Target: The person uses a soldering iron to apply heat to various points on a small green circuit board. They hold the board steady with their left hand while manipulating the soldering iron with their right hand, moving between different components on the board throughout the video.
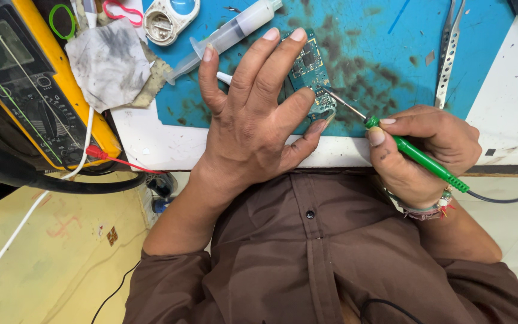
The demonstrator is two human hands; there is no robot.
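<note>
Blue, soot-stained matting covers the white workbench, whose front edge runs just above the person's brown shirt; below it on the left, yellowish floor shows. A yellow-cased meter sits tilted at the upper left, its red lead trailing off the bench edge. Beside it lies a grey, smudged rag, and past that a clear syringe rests slantwise on the mat, its tip pointing toward the rag. Metal tweezers lie near the mat's right border, well apart from the work.

The left hand is spread flat and open, palm down, fingers fanned: it presses on a small green-blue circuit board at the mat's near edge. Index and middle fingers lie across the board's left side, while the thumb touches its lower corner. The right hand is closed in a pen-like grip around a green-handled soldering iron, thumb and forefinger pinching close to the front of the handle. Its thin metal tip slants up-left and meets the board's right edge. The black cord leaves the handle rightward over the bench lip.

Open mat remains to the right of the board, between it and the tweezers; the left side is crowded by syringe, rag and meter.
</note>
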